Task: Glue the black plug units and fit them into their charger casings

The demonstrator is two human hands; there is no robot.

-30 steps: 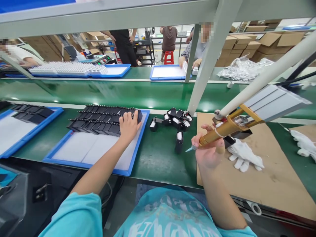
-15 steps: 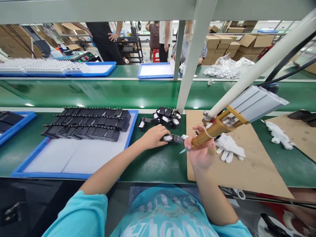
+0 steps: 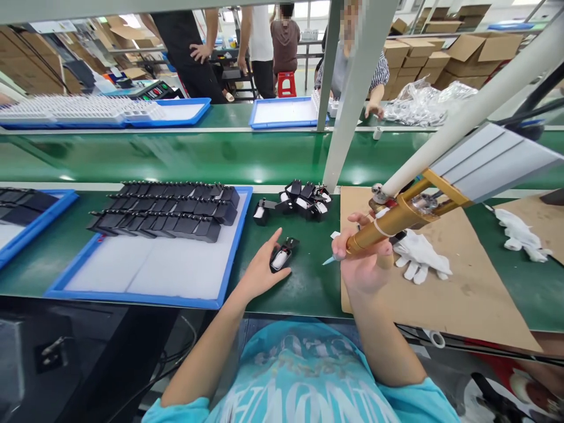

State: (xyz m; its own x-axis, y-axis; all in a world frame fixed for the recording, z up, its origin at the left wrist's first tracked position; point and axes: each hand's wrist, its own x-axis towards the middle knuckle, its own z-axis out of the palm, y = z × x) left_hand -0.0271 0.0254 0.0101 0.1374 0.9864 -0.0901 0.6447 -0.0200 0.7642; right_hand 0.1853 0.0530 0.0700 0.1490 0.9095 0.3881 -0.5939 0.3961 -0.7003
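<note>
Two shallow blue plastic trays sit on the shiny green table (image 3: pixel 286 301), and from where I stand the far-left tray (image 3: pixel 39 230) is cut off at the edge of my view, with some dark black boxes (image 3: pixel 24 202) in it. Next comes the bigger blue tray (image 3: pixel 232 249), lined with flat white sheets (image 3: pixel 176 267), and three long rows of black plastic boxes (image 3: pixel 163 208) fill its back part. Just right of that tray is the person's left hand (image 3: pixel 259 267), open, with the thumb and pointing finger spread wide around one small black box with a white part inside (image 3: pixel 282 257). That box lies on the green table between them; I cannot tell if the skin touches it. Behind it, a little heap of black-and-white boxes (image 3: pixel 304 200) is piled near the back edge. Farther right, the person's right hand (image 3: pixel 363 271) has its fingers curled around a gold metal tube (image 3: pixel 370 238) with a thin pale blue tip (image 3: pixel 329 260) that points down and left. A thick white pole (image 3: pixel 440 138) slants up behind the tube. Below lies a brown cardboard sheet (image 3: pixel 440 311), and a white cloth glove (image 3: pixel 418 258) rests on it, just right of that hand. Last, another white glove (image 3: pixel 520 235) lies farther right.
</note>
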